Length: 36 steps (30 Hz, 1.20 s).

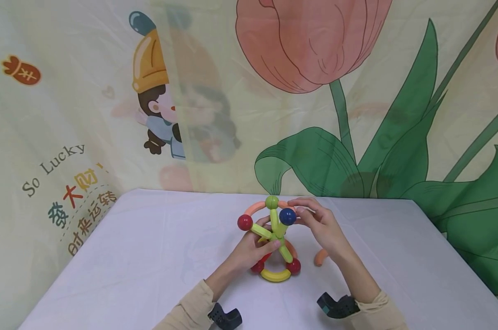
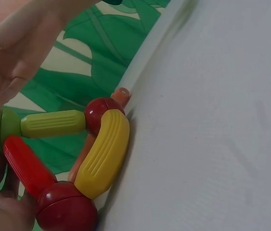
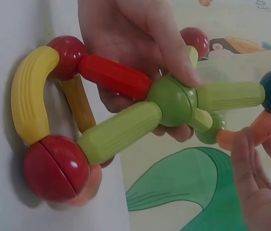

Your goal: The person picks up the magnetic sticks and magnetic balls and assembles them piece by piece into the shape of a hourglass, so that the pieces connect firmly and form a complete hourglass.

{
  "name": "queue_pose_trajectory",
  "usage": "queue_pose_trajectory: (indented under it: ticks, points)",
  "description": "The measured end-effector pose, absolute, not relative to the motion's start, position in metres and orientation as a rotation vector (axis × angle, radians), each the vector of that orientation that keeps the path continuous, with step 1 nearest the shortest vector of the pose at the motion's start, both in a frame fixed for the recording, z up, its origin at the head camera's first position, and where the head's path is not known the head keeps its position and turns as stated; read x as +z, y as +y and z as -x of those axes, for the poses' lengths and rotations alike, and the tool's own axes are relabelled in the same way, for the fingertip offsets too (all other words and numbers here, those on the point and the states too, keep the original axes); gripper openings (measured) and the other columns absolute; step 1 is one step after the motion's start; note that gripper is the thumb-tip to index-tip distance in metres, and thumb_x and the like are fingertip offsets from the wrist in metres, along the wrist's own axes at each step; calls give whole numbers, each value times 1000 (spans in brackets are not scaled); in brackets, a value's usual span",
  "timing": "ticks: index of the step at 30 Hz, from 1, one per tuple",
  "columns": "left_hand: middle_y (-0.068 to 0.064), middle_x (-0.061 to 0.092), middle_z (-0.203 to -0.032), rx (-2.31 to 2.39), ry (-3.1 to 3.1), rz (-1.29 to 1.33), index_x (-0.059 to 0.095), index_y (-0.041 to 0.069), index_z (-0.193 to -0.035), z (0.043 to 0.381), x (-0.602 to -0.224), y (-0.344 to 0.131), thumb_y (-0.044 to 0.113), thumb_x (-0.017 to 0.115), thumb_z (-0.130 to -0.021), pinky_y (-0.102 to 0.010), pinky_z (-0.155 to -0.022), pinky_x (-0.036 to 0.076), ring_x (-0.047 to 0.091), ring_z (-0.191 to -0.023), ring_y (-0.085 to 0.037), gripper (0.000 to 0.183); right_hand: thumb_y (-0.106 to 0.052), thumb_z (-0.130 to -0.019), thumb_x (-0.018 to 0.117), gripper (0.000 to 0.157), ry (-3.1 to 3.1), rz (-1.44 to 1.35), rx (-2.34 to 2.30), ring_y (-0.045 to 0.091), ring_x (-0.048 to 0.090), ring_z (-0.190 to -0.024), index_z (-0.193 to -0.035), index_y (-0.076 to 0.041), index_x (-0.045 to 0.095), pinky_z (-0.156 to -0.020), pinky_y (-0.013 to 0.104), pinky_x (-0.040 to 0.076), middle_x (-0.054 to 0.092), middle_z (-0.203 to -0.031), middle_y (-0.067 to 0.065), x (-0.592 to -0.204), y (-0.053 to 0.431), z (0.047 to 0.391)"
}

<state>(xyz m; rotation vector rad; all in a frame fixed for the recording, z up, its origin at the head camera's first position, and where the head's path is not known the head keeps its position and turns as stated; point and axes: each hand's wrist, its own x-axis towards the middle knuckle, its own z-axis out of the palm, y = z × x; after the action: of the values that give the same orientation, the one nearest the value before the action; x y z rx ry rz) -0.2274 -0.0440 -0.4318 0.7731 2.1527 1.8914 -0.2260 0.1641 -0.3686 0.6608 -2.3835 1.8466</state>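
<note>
A toy frame of magnetic balls and rods stands on the table. My left hand (image 1: 249,253) grips its middle, with the thumb on the central green ball (image 3: 171,100). Red balls (image 3: 56,168), a curved yellow rod (image 1: 275,275) and a straight red rod (image 3: 115,77) form part of the base. Above, straight light-green rods (image 3: 231,96) lead outward, one to a blue ball (image 1: 288,216) and one to a red ball (image 1: 245,222). My right hand (image 1: 325,224) pinches a curved orange rod (image 3: 264,127) between the blue ball and the upper green ball (image 1: 272,202).
A loose curved orange rod (image 1: 320,257) lies on the white-covered table (image 1: 150,256), right of the toy and partly behind the right forearm. A printed curtain (image 1: 216,91) hangs along the table's back edge. Black wrist-camera mounts (image 1: 337,306) sit at both cuffs.
</note>
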Motion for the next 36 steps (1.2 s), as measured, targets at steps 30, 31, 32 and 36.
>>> queue_pose_trajectory:
  ticks: [30,31,32,36]
  points:
    - [-1,50,-126,1635,2528,-728,2,32,-151,210,-421,-35,29,59,-92,-22,-86,49,56,-99,-11,83,-30,-101,42,34,-2482,-748,1885,14,61,-112,-122,-6,54,-104,54,36,51,-126,13,-367,187,234]
    - [-1,50,-124,1623,2536,-736,1,32,-151,210,-421,-35,30,59,-92,-21,-85,49,56,-97,-11,83,-30,-101,42,33,-2483,-741,1891,13,62,-112,-121,-6,54,-104,55,36,51,-126,13,-367,187,234]
    - [-1,51,-122,1612,2542,-745,0,31,-151,209,-421,-34,30,59,-92,-20,-84,49,56,-95,-10,84,-30,-101,43,33,-2485,-736,1891,13,62,-111,-121,-6,54,-104,56,36,51,-126,13,-367,188,234]
    - [-1,51,-120,1602,2541,-774,-3,32,-151,210,-421,-34,30,58,-93,-20,-84,49,55,-94,-9,84,-29,-100,44,32,-2500,-711,1885,14,63,-109,-121,-7,54,-103,59,35,51,-127,13,-367,190,234]
